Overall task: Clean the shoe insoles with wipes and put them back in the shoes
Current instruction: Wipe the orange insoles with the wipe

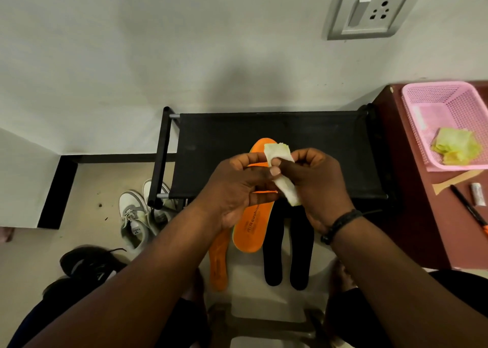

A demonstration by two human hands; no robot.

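My left hand [237, 186] grips an orange insole [250, 229] across its middle, above the black rack. My right hand [314, 184] pinches a folded pale wipe [284, 173] against the insole's upper part, and my left thumb touches the wipe too. A second orange insole [218, 263] lies on the floor to the left. Two black insoles [287, 250] lie side by side to the right of it. A pair of white sneakers [137, 215] stands left of the rack. A black shoe [89, 263] sits at the lower left.
The black fabric shoe rack [264, 136] stands against the wall. On the maroon table [412, 215] at the right are a pink basket [433, 102] with crumpled yellow-green wipes [456, 147], a pen [467, 205] and a small tube [478, 194].
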